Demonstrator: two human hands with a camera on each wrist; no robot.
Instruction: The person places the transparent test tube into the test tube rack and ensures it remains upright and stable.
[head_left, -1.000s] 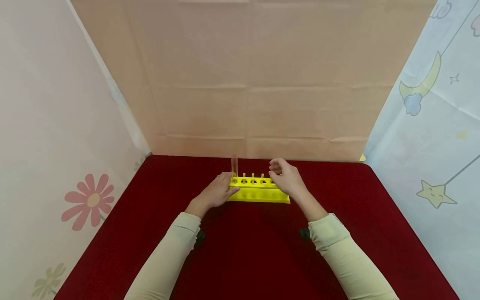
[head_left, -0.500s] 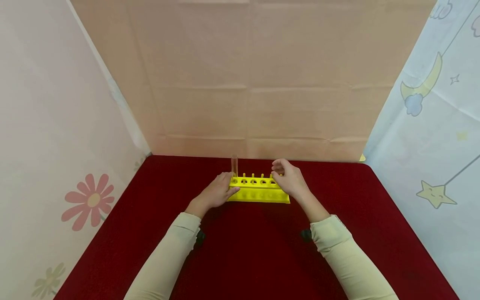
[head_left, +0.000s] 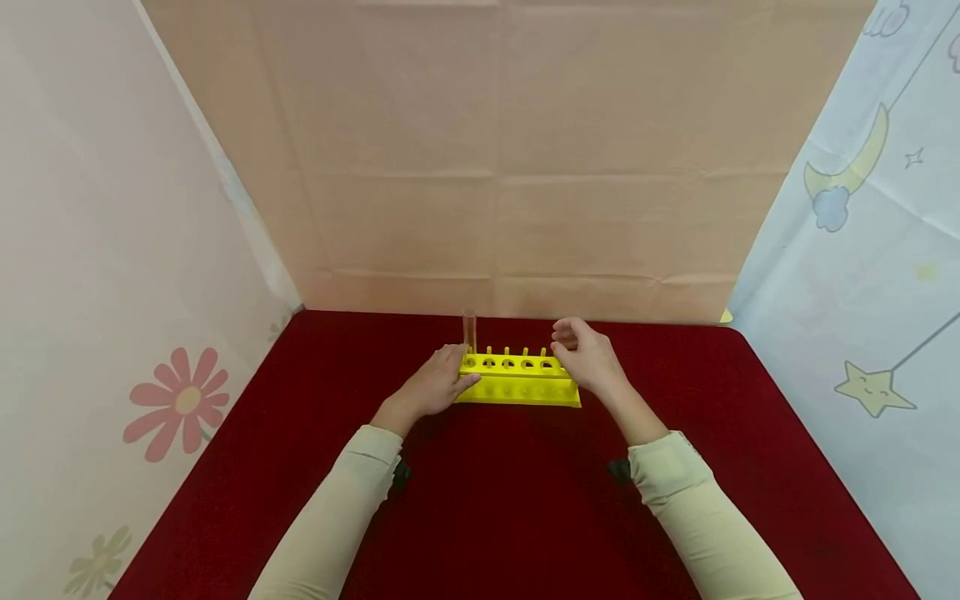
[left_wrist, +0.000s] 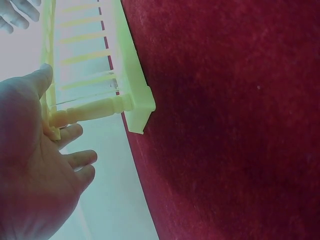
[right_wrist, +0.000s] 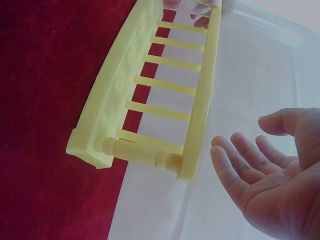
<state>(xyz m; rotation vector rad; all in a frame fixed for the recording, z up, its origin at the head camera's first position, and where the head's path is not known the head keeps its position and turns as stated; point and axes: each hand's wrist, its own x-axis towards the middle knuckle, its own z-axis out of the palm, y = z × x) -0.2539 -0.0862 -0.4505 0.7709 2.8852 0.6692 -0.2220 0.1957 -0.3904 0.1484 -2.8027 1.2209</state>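
Note:
A yellow test tube rack with a row of holes and pegs stands upright on the table. One clear glass test tube rises from its leftmost hole. My left hand grips the rack's left end, thumb on the near side; in the left wrist view its thumb lies against the top plate, beside the end post. Just off the rack's right end is my right hand, holding nothing. The right wrist view shows its fingers loosely bent and apart from the rack's top plate.
Dark red cloth covers the table. A tan paper backdrop hangs behind it. Printed white sheets flank it, with a flower on the left and a star on the right.
My right hand has drifted to the right, from over the rack's right end to beside it, uncovering the last hole. The left hand, rack and test tube stay where they were.

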